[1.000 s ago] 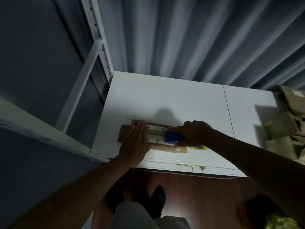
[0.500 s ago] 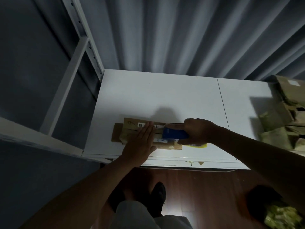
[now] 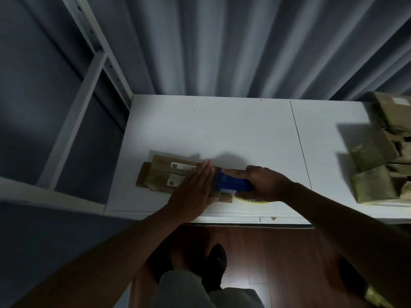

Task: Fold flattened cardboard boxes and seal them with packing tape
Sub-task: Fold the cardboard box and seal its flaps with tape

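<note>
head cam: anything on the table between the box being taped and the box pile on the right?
Just the right hand gripping the blue tape dispenser at the cardboard box; beyond it, bare white table up to the pile of boxes.

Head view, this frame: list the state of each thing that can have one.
cardboard box: lying flat on the white table, near its front edge.
left hand: fingers straight, pressing the box.
right hand: grips the blue tape dispenser, held against the box's right end.
pile of boxes: heaped at the table's right end.
</note>
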